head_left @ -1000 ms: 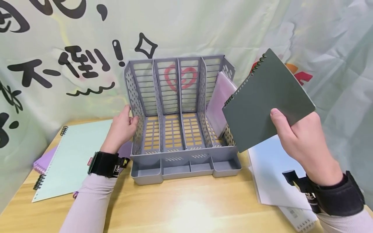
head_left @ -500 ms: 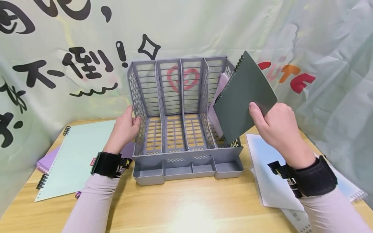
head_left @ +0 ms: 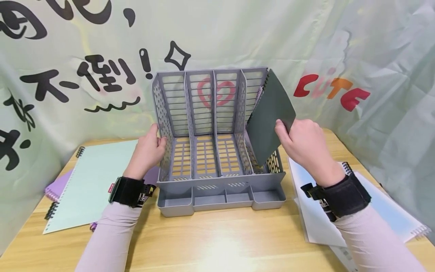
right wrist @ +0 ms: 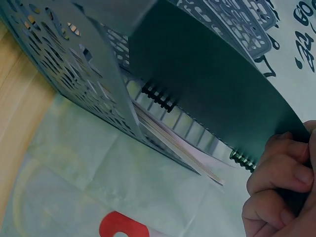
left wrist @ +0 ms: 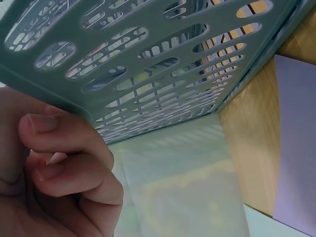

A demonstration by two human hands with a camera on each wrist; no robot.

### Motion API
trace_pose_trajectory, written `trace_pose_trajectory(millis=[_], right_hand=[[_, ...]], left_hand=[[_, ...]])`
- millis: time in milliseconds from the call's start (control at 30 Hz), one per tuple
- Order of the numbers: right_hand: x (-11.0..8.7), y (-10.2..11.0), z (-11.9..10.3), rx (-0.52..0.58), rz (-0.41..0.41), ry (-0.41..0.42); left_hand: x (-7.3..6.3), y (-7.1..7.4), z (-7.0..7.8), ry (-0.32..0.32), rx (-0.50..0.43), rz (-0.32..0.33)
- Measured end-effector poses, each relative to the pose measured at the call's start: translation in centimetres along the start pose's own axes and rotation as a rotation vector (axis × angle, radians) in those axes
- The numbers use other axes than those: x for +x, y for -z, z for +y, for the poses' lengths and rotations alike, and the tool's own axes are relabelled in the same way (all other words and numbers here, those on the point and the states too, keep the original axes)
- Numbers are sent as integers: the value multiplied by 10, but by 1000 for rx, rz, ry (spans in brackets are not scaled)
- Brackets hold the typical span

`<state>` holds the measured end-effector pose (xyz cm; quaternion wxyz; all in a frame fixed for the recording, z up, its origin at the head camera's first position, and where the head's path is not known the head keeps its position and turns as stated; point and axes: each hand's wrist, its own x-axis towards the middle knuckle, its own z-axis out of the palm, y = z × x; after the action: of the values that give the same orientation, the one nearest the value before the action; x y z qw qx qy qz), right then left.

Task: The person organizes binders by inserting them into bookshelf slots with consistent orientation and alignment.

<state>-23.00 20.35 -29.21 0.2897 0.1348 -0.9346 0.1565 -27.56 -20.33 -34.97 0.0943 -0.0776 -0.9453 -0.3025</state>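
A dark green spiral notebook (head_left: 270,117) is pinched at its outer edge by my right hand (head_left: 304,141), thumb on the near cover. It tilts, its black coil facing the back, its lower part inside the rightmost compartment of a grey desk file organizer (head_left: 222,180). In the right wrist view, curled fingers (right wrist: 281,173) lie beneath the notebook cover. A thinner pink-covered notebook (right wrist: 197,153) stands in that same compartment, mostly hidden in the head view. My left hand (head_left: 147,151) grips the organizer's left side wall (left wrist: 143,64), fingers curled at its edge.
At left a pale green spiral notebook (head_left: 86,189) overlaps purple notebooks (head_left: 60,185) on the wooden table (head_left: 221,241). Several blue-and-white notebooks (head_left: 314,215) lie at right, partly under my right arm. A printed cloth (head_left: 217,34) hangs behind. Small trays (head_left: 209,200) line the organizer's front.
My right hand has moved left and lowered the dark green notebook into the rightmost compartment, now covering most of the pink one. My left hand stays on the organizer's side.
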Motion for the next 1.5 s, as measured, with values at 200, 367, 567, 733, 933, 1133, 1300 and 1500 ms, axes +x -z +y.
trace_pose_trajectory(millis=[200,367,567,733,933,1133,1300,1500], right_hand=[[5,-10,-2,-15,-11,4],[10,-16,-4,-34,-43,3],[12,-23,-6,-47,-91,-4],[14,-29,-7,-50,-112,-11],[16,-35,-10,-30,-157,-50],[18,-42,-12,-22,-171,-69],[19,-48,-12,-14,-179,-69],[20,-56,-9,4,-176,-70]], left_hand=[[1,0,0,7,7,-1],[1,1,0,5,3,-2],[0,1,-2,6,0,-5],[1,2,-2,10,2,-12],[1,2,-2,11,-8,-21],[2,2,-2,15,-6,-24],[2,2,-2,15,-4,-24],[1,2,-1,16,3,-23]])
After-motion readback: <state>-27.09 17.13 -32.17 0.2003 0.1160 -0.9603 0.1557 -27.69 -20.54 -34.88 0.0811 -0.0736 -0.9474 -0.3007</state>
